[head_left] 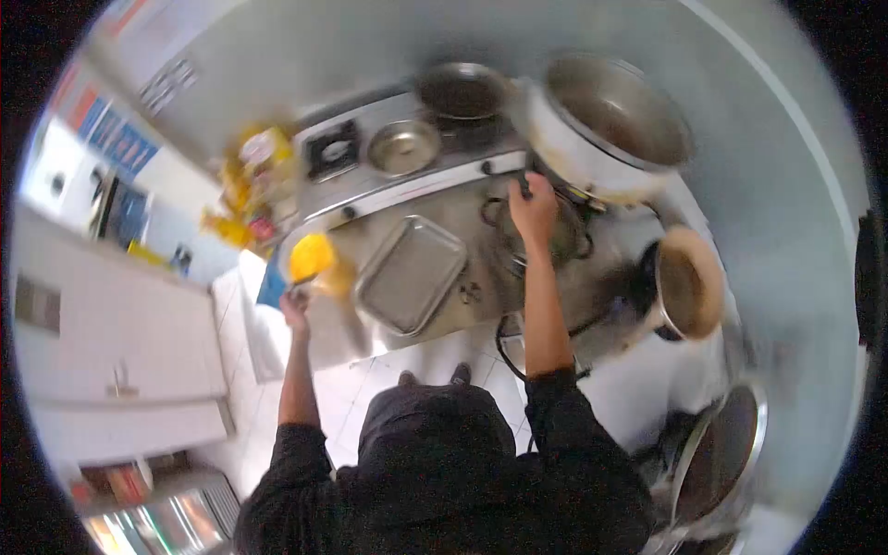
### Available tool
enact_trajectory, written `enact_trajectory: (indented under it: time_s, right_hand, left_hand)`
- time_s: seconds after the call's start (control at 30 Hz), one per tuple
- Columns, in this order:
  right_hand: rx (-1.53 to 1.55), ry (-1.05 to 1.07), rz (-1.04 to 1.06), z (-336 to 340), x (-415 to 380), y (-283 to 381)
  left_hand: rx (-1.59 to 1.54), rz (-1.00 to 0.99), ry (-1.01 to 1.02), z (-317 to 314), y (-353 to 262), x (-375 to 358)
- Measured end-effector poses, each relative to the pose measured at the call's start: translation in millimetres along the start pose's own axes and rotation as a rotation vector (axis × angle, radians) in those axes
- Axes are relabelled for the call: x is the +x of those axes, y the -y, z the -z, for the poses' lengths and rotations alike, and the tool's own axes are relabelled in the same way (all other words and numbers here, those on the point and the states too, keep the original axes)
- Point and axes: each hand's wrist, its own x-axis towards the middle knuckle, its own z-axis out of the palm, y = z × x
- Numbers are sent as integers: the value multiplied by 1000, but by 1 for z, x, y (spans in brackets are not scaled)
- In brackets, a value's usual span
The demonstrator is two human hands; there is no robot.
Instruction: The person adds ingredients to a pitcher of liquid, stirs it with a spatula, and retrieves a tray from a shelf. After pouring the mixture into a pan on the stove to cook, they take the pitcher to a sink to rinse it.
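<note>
My right hand point(534, 213) is closed around a short black handle point(525, 185) just in front of the stove. Beneath that hand and forearm, a round pot with dark side handles point(504, 242) sits on the steel counter, partly hidden. At the left, my left hand point(295, 308) is closed on a thin dark utensil handle point(302, 282), blurred, whose far end I cannot make out. Right beside it stands a tub with a yellow top point(313, 256). Between my hands lies a rectangular metal tray point(412, 276), with small dark pieces point(471, 293) close to its right edge.
A stove point(370, 190) holds a shallow metal pan point(403, 148) and a dark frying pan point(462, 91). A large white pot point(592, 139) stands at its right. Another pot point(683, 282) is farther right, above a big round vessel point(721, 453). Yellow packages point(245, 185) crowd the left corner.
</note>
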Motion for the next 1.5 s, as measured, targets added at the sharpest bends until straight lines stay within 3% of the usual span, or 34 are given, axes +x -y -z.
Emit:
enact_trajectory:
  time_s: [0.03,0.07,0.1,0.13,0.17,0.37,0.47,0.5,0.53,0.57,0.6,0.7,0.77,0.8,0.9,0.93,1.0,1.1,1.27,1.47,1.5]
  right_hand:
    - [121,122,-19,-11,-21,11]
    - [191,228,-6,-26,-46,22]
    - [252,325,-1,-39,-69,31]
    - [290,448,-5,-43,-90,57]
    - [320,562,-12,-47,-110,88]
    - [342,706,538,-130,-196,183]
    - [322,792,538,-176,-231,205]
    - [286,836,570,-193,-236,205]
    - [254,897,600,-205,-241,203]
    - [228,965,627,-214,-246,200]
    - [235,945,591,-223,-252,197]
    - [326,898,458,-242,-264,200]
    - [438,843,306,-248,-258,214]
    - [492,716,291,-252,-254,221]
    - [571,664,23,-264,-233,228]
    - [522,586,19,-268,-228,225]
    - [486,531,-90,-286,-219,211]
    - [630,527,-315,-278,-209,227]
    - [774,647,-259,-284,-204,221]
    - [680,736,-262,-289,-215,233]
    - [686,747,-240,-291,-216,234]
  left_hand:
    - [-110,-102,108,9,20,10]
    - [-119,-45,44,2,15,6]
    - [-117,-96,-71,-3,22,7]
    - [-94,-216,22,-8,7,1]
    - [52,-238,-84,-21,-17,-12]
    - [103,-175,-271,-39,-45,-18]
    - [258,-359,-191,-43,-51,-27]
    - [66,-116,-285,-55,-70,-32]
    - [187,-198,-191,-46,-63,-26]
    - [-94,-201,-167,-45,-53,-17]
    - [-376,-204,-147,-44,-43,-9]
    - [-196,-79,-172,-31,-69,-1]
    - [-217,-71,-38,-5,-27,29]
    - [-227,-68,22,5,-11,42]
    - [-113,16,-139,-5,-37,44]
    - [-321,-14,-253,-22,-63,37]
    - [-199,-4,-286,-17,-33,48]
    - [-239,26,-414,-33,-58,39]
    - [-309,160,-332,-27,-78,45]
    - [-472,233,-263,-21,-51,65]
    - [-244,160,-218,-19,-51,65]
